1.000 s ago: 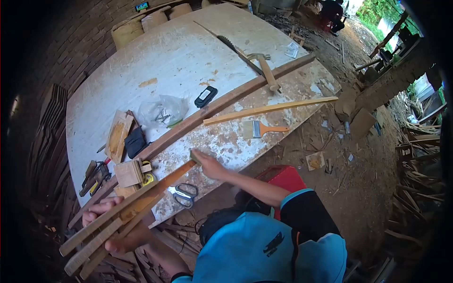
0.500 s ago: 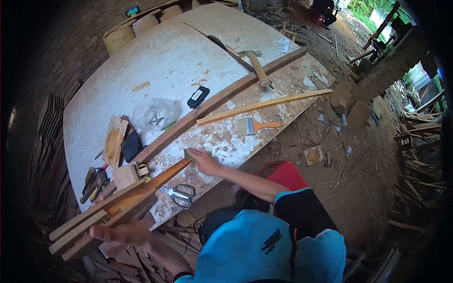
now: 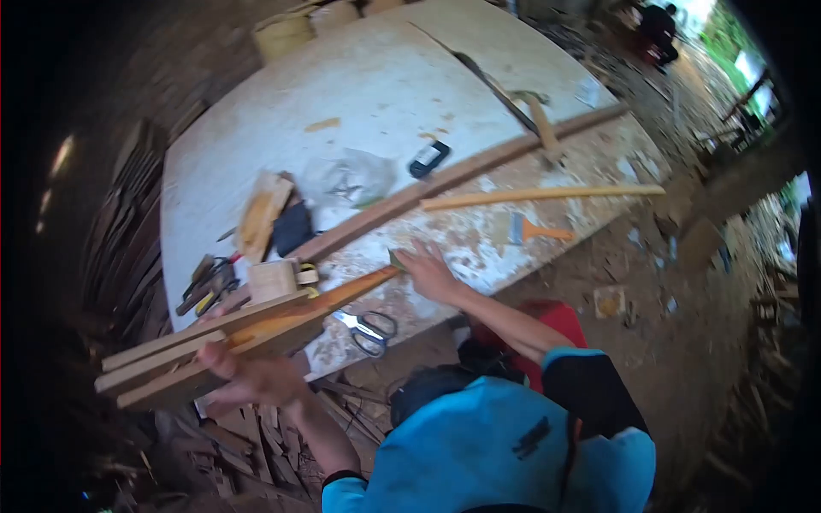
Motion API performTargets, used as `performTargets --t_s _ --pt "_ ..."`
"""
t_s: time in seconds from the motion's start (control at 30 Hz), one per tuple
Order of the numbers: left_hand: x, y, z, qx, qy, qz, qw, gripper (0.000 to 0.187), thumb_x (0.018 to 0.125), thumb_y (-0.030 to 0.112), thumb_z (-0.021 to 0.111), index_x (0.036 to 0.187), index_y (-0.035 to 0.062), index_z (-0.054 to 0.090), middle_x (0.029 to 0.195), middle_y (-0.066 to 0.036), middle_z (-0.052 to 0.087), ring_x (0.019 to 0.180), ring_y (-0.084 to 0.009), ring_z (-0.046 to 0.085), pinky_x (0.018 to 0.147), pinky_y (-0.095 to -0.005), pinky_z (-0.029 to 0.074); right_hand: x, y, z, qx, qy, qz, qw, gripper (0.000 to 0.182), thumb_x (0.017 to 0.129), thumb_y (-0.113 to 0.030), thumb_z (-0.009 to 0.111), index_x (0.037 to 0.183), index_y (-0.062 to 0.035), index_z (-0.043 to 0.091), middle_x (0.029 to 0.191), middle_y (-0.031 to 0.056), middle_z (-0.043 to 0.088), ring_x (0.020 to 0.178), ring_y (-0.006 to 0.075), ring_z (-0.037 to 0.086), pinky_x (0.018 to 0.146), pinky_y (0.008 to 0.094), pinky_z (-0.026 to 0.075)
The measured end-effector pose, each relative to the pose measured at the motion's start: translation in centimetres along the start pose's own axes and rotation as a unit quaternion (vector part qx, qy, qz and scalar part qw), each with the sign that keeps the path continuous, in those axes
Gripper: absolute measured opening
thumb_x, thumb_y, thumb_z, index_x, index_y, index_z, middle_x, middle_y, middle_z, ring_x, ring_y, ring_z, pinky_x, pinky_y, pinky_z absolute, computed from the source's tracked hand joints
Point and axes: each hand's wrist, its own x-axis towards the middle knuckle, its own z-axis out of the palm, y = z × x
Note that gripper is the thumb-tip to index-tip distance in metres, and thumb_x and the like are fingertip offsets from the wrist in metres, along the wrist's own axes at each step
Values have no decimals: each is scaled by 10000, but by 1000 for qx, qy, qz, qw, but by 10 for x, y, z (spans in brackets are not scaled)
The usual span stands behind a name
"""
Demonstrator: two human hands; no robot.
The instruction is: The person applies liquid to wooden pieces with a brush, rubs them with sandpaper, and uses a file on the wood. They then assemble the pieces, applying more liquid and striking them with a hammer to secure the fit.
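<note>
A long wooden workpiece (image 3: 342, 293) of several joined strips, orange-brown on its inner face, reaches from the lower left onto the table. My left hand (image 3: 256, 378) supports its wide end from beneath and beside, the thumb raised against a strip and the other fingers partly hidden. At the narrow tip, my right hand (image 3: 430, 272) holds a small green pad (image 3: 397, 262) against the wood. Scissors (image 3: 368, 332) with dark handles lie just below the workpiece. Beyond it, a small wooden block (image 3: 272, 280) sits beside a yellow and black tape measure (image 3: 307, 274).
On the table (image 3: 256, 120) are a long brown beam (image 3: 385, 211), a thin light strip (image 3: 547, 196), a brush (image 3: 539, 230), a hammer (image 3: 540, 120), a saw (image 3: 492, 83), a black device (image 3: 428, 159) and a plastic bag (image 3: 349, 177). A person (image 3: 657, 32) is far off.
The view has shifted, so the table and tools appear farther right. My left thumb has moved in against the wooden strip. My right hand stays at the narrow tip with the pad.
</note>
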Motion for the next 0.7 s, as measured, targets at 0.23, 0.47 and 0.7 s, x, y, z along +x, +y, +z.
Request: performTargets --t_s 0.23,0.47,0.7 --pt "4 0 8 3 -26 35 999 623 821 370 631 1184 -52 351 1013 -163 502 939 -248 553 822 -375 506 2 -14 -31 29 -35 -54 997 564 755 -12 528 1303 -92 423 1261 124 512 1292 358 305 1043 540 197" --pt "4 -4 -1 28 -3 50 998 748 795 420 643 1231 -91 315 1072 -208 489 972 -273 560 825 -391 529 11 -11 -39 48 -125 3 991 654 730 48 450 1351 -147 386 1338 79 447 1315 347 262 1069 526 138" --pt "5 -8 11 8 33 28 999 684 791 389 666 1177 -88 365 1017 -202 543 911 -256 596 753 -373 561 15 8 -28 76 -157 12 985 595 757 -48 496 1329 -182 406 1285 110 482 1269 352 331 1048 510 201"
